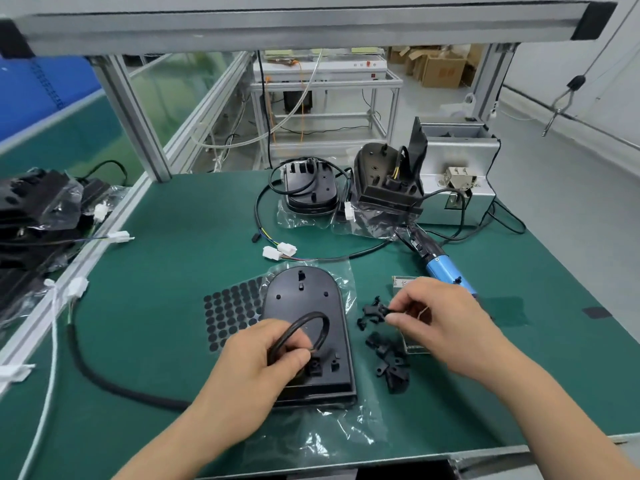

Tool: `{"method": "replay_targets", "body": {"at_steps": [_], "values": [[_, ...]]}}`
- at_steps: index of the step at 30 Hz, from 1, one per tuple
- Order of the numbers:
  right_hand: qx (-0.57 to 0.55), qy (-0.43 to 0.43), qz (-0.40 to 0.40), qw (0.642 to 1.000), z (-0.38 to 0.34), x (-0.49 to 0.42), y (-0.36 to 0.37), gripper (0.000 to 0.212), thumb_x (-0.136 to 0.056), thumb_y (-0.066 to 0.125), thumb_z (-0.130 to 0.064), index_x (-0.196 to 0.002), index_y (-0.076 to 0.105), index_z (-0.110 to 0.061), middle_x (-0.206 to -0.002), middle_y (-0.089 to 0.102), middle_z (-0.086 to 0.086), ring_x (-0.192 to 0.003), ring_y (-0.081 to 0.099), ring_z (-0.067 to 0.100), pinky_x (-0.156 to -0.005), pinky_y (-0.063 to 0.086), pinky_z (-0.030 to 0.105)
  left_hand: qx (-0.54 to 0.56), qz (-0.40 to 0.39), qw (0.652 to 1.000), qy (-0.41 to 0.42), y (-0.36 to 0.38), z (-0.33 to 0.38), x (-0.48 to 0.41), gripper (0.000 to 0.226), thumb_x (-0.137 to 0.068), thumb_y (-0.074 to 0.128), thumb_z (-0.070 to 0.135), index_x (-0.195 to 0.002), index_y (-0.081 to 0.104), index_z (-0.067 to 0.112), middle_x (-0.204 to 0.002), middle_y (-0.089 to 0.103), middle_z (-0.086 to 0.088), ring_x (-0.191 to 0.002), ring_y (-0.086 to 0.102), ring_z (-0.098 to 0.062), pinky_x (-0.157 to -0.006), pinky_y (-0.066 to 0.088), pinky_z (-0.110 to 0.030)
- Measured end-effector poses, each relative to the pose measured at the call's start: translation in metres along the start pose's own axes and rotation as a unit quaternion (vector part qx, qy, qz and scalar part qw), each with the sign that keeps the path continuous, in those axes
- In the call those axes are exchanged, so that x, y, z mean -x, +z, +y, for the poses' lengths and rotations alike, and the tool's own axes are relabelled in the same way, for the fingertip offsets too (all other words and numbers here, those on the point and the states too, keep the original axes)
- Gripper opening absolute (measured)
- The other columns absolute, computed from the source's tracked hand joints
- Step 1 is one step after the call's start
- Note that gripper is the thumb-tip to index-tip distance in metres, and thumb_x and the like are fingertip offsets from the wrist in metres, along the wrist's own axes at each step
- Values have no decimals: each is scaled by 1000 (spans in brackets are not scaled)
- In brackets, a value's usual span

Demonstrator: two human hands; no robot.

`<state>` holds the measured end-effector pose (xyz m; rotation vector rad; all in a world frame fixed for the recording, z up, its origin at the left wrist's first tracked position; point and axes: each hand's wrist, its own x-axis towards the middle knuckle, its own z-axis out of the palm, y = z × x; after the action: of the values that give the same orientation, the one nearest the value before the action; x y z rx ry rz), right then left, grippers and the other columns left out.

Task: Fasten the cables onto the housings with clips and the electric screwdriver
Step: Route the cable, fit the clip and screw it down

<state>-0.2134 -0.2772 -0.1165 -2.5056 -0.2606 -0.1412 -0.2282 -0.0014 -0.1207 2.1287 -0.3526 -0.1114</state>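
Where spread with green matting, table (166,216) broad and metal-framed. At its far side, silver metal box (460,168), with two black plastic housings (311,192) and their cables beside it. Near the front edge, flat on a clear plastic bag (311,441): black arch-topped plastic housing (301,296), inner face up. Thick black cable (104,382) trailing in from the left across the table, then looped over the housing's lower half. Left hand (263,362) curled round that loop, gripping it. Right hand (443,327) right of the housing, thumb and forefinger pinching one small black plastic clip (384,310). Blue-barrelled electric screwdriver (446,271) lying on the table beyond the right hand, untouched. Left of the housing, sheet of round black pads (232,313). Loose pile of black clips (391,362) just right of the housing, nearer than the pinched one.
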Motion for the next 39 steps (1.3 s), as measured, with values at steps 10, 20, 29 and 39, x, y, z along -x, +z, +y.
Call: {"method": "replay_targets", "body": {"at_steps": [10, 20, 29, 39], "values": [[143, -98, 20, 985, -67, 26, 36, 13, -91, 68, -25, -89, 62, -13, -88, 58, 1, -75, 60, 25, -57, 53, 40, 10, 18, 999, -48, 9, 1, -2, 23, -91, 68, 10, -87, 67, 32, -88, 71, 15, -87, 65, -4, -80, 49, -20], [88, 7, 86, 992, -54, 20, 33, 11, -95, 58, -28, -92, 58, -17, -92, 55, -4, -81, 55, 20, -71, 47, 35, -122, -62, 988, 67, 3, 17, -16, 16, -88, 62, 14, -85, 50, 25, -84, 52, 14, -74, 46, -7, -66, 37, -23], [-188, 36, -17, 981, -47, 11, 40, 11, -98, 57, -26, -90, 49, -29, -84, 72, -4, -56, 55, 8, -57, 43, 25, -36, 77, 996, 10, 17, 10, -1, 23, -86, 75, 13, -78, 62, 31, -84, 68, 19, -83, 64, -7, -74, 50, -21], [94, -65, -24, 993, -69, 26, 35, 18, -101, 40, -45, -100, 42, -27, -96, 63, -8, -87, 60, 26, -75, 46, 40, 15, 63, 997, -49, 18, 11, -6, 24, -87, 73, 13, -73, 68, 32, -75, 67, 16, -71, 60, -3, -66, 42, -15]]}}
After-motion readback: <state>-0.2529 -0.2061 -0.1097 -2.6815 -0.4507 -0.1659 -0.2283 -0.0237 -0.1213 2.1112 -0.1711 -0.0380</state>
